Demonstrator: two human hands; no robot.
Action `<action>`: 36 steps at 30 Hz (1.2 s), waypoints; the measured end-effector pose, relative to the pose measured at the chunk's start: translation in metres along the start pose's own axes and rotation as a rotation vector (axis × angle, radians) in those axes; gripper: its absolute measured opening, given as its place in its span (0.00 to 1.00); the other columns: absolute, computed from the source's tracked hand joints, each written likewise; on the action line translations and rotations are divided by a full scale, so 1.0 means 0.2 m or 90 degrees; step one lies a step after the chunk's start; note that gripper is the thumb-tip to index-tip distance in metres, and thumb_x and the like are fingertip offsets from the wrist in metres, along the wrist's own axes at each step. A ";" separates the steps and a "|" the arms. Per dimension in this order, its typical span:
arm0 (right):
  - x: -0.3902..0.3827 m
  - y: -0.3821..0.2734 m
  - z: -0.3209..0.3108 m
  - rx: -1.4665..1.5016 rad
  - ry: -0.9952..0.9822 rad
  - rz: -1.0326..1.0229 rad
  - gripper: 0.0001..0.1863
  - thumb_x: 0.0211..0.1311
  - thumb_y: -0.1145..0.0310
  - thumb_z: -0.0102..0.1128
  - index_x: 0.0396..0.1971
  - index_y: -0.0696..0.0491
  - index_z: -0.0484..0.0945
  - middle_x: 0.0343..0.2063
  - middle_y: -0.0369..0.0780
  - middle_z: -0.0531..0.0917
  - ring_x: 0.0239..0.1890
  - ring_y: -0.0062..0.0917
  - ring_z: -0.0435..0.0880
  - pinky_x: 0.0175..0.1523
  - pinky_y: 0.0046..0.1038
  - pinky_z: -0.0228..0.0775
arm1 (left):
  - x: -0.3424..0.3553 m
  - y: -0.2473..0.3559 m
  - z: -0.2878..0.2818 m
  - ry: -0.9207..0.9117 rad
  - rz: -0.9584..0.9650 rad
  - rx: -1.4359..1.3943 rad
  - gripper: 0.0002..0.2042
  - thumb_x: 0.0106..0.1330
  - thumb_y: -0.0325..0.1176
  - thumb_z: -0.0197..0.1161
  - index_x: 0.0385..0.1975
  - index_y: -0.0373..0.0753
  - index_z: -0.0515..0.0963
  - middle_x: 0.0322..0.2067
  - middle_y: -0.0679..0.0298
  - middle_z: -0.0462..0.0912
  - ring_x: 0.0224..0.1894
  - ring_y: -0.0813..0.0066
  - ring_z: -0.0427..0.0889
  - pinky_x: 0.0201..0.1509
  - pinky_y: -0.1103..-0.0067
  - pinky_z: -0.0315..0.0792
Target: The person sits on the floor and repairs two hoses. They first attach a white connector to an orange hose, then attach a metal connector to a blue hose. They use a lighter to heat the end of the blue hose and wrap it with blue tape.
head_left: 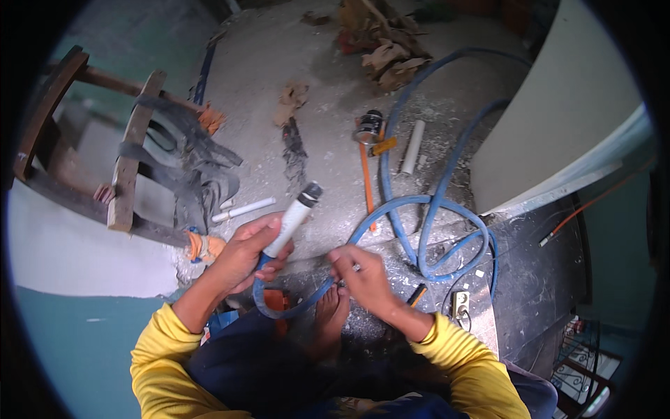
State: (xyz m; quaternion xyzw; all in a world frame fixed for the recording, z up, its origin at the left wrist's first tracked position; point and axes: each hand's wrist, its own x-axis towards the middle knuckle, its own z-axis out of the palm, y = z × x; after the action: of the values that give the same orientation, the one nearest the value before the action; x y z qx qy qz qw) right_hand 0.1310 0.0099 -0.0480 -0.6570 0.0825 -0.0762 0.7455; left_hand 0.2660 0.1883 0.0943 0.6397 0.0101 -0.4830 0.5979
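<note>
My left hand (251, 251) is closed around a short white pipe (289, 223) with a black end fitting (311, 193); the pipe's lower end joins a blue hose (293, 307) that loops downward and off to the right. My right hand (363, 276), just right of the pipe, has its fingers pinched on a small metallic piece (356, 267), too small to make out, beside the hose. A bare foot (328, 314) is below the hands, near an orange object (276, 302).
Hose coils lie at right beside a loose white pipe (413, 146), black can (370, 126), orange strip (366, 181) and power strip (460, 307). A wooden frame with straps (132, 160) stands left, crumpled paper (387, 52) lies behind, and a pale panel (551, 126) borders the right.
</note>
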 end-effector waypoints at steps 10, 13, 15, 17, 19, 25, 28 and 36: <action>0.17 -0.12 -0.19 0.050 -0.017 -0.133 0.30 0.67 0.75 0.70 0.68 0.59 0.72 0.54 0.43 0.80 0.44 0.19 0.84 0.47 0.21 0.76 | 0.07 -0.17 0.03 -0.060 -0.040 0.093 0.23 0.81 0.42 0.59 0.70 0.41 0.69 0.35 0.67 0.79 0.24 0.84 0.72 0.22 0.87 0.63; 0.17 -0.11 -0.21 -0.020 -0.057 -0.165 0.30 0.65 0.77 0.72 0.66 0.58 0.74 0.52 0.43 0.81 0.44 0.19 0.84 0.47 0.20 0.77 | 0.09 -0.21 0.05 -0.075 -0.030 0.154 0.23 0.78 0.39 0.63 0.70 0.41 0.70 0.36 0.68 0.80 0.27 0.84 0.75 0.24 0.85 0.66; 0.18 -0.09 -0.23 -0.063 -0.076 -0.191 0.29 0.64 0.77 0.73 0.65 0.57 0.76 0.50 0.43 0.83 0.44 0.19 0.84 0.47 0.21 0.77 | 0.11 -0.24 0.05 -0.074 -0.025 0.156 0.23 0.77 0.38 0.65 0.67 0.41 0.70 0.36 0.68 0.80 0.29 0.84 0.76 0.25 0.85 0.68; 0.15 -0.08 -0.21 0.053 -0.060 -0.109 0.27 0.64 0.78 0.73 0.63 0.58 0.77 0.47 0.42 0.85 0.44 0.18 0.85 0.47 0.21 0.78 | 0.11 -0.26 0.04 -0.079 -0.019 0.163 0.22 0.76 0.37 0.66 0.65 0.41 0.71 0.39 0.68 0.80 0.33 0.84 0.77 0.27 0.85 0.69; 0.13 -0.06 -0.19 0.095 -0.035 -0.069 0.24 0.64 0.78 0.73 0.60 0.59 0.79 0.45 0.41 0.86 0.44 0.18 0.86 0.47 0.20 0.79 | 0.11 -0.27 0.03 -0.091 -0.012 0.176 0.20 0.75 0.38 0.66 0.62 0.41 0.71 0.43 0.68 0.81 0.39 0.85 0.78 0.30 0.85 0.70; 0.08 0.05 -0.07 0.152 0.091 -0.112 0.14 0.65 0.79 0.73 0.49 0.61 0.82 0.43 0.40 0.87 0.40 0.18 0.88 0.45 0.19 0.80 | 0.13 -0.34 0.03 -0.083 0.020 0.190 0.17 0.73 0.33 0.68 0.52 0.40 0.65 0.45 0.62 0.80 0.43 0.81 0.80 0.36 0.79 0.77; 0.05 0.11 -0.05 0.127 0.118 -0.112 0.10 0.66 0.79 0.72 0.44 0.62 0.83 0.44 0.41 0.87 0.39 0.19 0.88 0.43 0.20 0.81 | 0.17 -0.40 0.01 -0.113 0.052 0.126 0.17 0.73 0.32 0.68 0.51 0.39 0.65 0.43 0.60 0.80 0.43 0.81 0.80 0.36 0.79 0.78; 0.03 0.07 0.00 0.019 0.168 -0.199 0.06 0.68 0.78 0.69 0.41 0.62 0.83 0.39 0.42 0.85 0.38 0.23 0.85 0.42 0.24 0.78 | 0.15 -0.41 0.03 -0.124 0.026 0.068 0.18 0.74 0.36 0.69 0.51 0.39 0.65 0.38 0.63 0.81 0.39 0.81 0.80 0.36 0.82 0.77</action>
State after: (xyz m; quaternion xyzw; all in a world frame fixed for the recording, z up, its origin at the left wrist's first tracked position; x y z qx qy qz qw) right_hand 0.1367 0.0097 -0.0613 -0.6351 0.0751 -0.2775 0.7169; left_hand 0.2305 0.1903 0.0147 0.6206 -0.0873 -0.5304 0.5709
